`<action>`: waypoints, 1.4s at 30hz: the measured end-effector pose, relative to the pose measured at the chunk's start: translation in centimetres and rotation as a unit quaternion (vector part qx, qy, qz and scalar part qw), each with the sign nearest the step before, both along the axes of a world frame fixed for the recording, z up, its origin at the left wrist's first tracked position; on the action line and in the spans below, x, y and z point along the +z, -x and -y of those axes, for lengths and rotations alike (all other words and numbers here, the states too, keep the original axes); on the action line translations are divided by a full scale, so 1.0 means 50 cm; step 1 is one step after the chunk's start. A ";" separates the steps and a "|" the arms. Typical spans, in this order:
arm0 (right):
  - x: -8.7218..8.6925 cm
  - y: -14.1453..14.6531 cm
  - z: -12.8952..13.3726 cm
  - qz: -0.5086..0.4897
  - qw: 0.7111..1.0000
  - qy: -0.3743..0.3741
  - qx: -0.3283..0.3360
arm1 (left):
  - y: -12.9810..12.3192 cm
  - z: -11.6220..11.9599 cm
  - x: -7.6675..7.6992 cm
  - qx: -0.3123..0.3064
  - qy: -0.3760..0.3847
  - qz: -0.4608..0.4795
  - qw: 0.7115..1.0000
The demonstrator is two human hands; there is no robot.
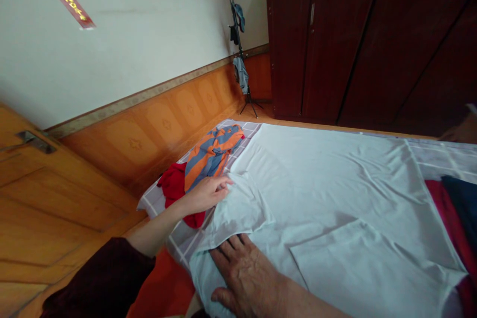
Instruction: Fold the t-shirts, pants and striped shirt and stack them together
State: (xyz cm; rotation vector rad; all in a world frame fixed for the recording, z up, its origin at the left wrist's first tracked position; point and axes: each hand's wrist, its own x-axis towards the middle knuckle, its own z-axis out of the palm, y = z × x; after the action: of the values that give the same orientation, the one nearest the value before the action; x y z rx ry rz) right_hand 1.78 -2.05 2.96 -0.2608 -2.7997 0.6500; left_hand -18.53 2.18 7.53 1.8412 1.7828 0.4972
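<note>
A pale, light blue-white garment [320, 174] lies spread over the bed, with wrinkles and a folded-over part near its lower middle. My left hand [208, 194] rests at the garment's left edge, its fingers curled together on the cloth; what they pinch is too small to make out. Lower down, my right hand [244, 271] lies flat on the garment with its fingers spread and the fingertips under a fold of the cloth. Just beyond my left hand is an orange and grey striped garment [212, 151], beside a red cloth [173, 184].
Dark red and navy clothes [456, 208] lie at the bed's right. Behind stand a dark wardrobe [324, 39] and a coat rack [238, 35]. A wooden door [55, 208] is at left. Part of another person's hand [462, 129] shows at the right edge.
</note>
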 end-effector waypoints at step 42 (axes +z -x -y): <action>0.036 -0.020 -0.052 0.168 0.951 -0.188 -0.177 | 0.027 -0.172 -0.019 -0.149 -0.016 -0.198 0.969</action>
State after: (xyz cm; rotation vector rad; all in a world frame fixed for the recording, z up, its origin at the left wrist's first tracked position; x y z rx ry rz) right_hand 2.79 0.54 4.77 -0.8384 -2.9952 -0.0176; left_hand -19.89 10.78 6.60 2.3062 1.6930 0.0429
